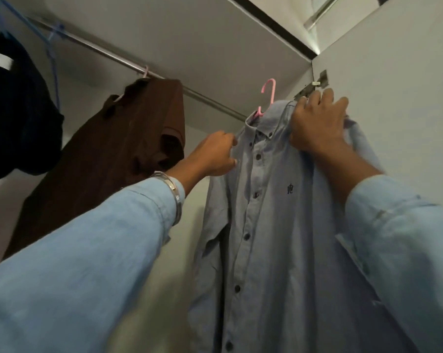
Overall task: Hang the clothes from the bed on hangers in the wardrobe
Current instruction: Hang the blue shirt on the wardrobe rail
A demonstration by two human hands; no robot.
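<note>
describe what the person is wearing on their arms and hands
Both arms are in long light blue sleeves of a soft, denim-like cloth, ending at the wrists. The left sleeve ends beside a silver metal bracelet on the wrist. The right sleeve has a stitched cuff. Both hands, left hand and right hand, are bare: no gloves.

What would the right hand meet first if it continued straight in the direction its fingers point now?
Probably the metal door hinge on the wardrobe's side panel. The right hand, gripping the light blue shirt at the shoulder, points up towards it. Depth is unclear.
</note>
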